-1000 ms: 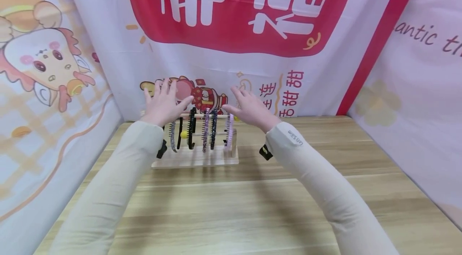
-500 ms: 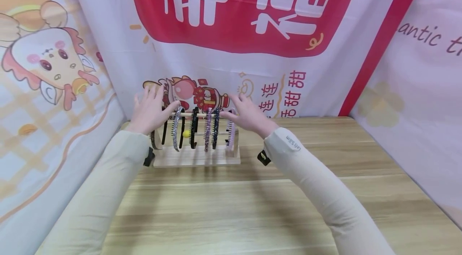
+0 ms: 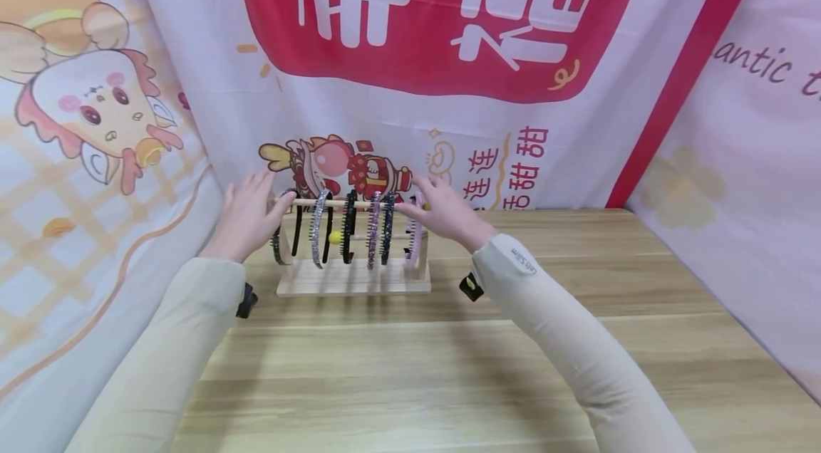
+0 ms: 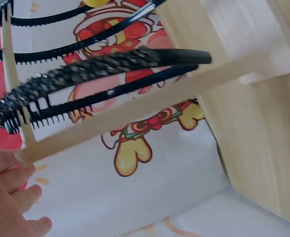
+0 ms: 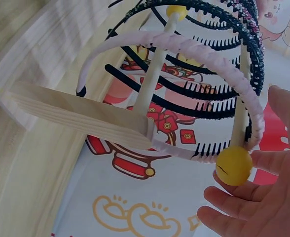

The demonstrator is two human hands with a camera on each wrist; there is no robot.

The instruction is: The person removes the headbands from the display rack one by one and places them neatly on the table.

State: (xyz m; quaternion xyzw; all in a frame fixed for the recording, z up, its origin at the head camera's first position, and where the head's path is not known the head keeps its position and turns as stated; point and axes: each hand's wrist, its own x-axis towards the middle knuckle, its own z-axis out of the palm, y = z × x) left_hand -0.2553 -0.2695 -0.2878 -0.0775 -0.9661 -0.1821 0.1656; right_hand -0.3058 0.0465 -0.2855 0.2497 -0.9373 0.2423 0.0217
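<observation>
A wooden headband rack [image 3: 311,287] carries several headbands on its upper rod. My left hand [image 3: 240,221] is at the rack's left end, fingers extended. In the left wrist view its fingertips [image 4: 6,160] are right at the top of the wooden upright [image 4: 115,116], beside a dark rhinestone headband [image 4: 81,71]. At the opposite end is my right hand [image 3: 449,211], its fingers loosely spread. The right wrist view shows those fingers behind the yellow ball [image 5: 234,166] capping the rod, close to a pale pink headband [image 5: 204,49]. Silver [image 3: 316,239] and purple glitter headbands [image 3: 373,232] hang between the hands.
The rack stands on a wood-grain table [image 3: 423,367], near its back edge. A printed cloth [image 3: 359,107] hangs behind it, and cloth walls [image 3: 173,82] rise at both sides. A second yellow ball [image 3: 335,238] shows on a lower rod.
My left hand has moved left and down, from above the headbands to the rack's left end, uncovering the leftmost headbands. The right hand stays near the right end. The view has shifted slightly.
</observation>
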